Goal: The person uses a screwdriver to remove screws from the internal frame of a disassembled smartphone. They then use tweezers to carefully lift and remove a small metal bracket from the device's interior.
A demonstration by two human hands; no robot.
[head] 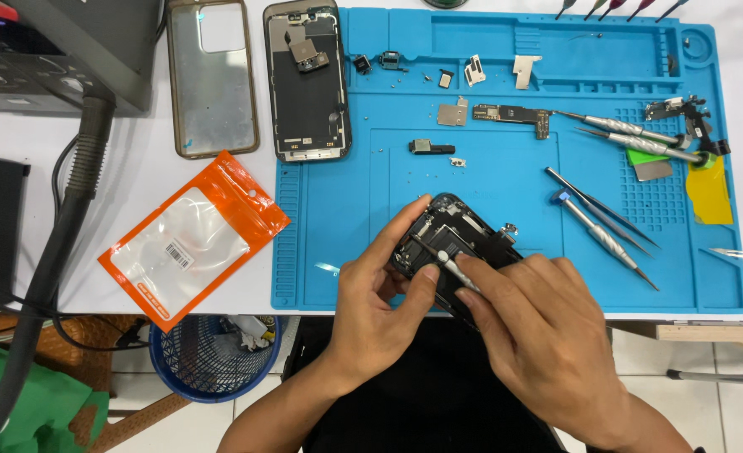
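Observation:
An opened black phone body (459, 236) lies tilted at the near edge of the blue repair mat (489, 176). My left hand (380, 289) grips its left side, fingers curled over the frame. My right hand (547, 335) holds a slim metal screwdriver (443, 258), its tip pointing into the phone's inside. Both hands touch the phone.
On the mat lie a phone screen panel (307, 80), a logic board (514, 115), small metal parts, tweezers (599, 207) and more screwdrivers (631, 130). Left of the mat sit a clear phone case (212, 77) and an orange pouch (191, 239). A blue waste basket (212, 352) stands below the table edge.

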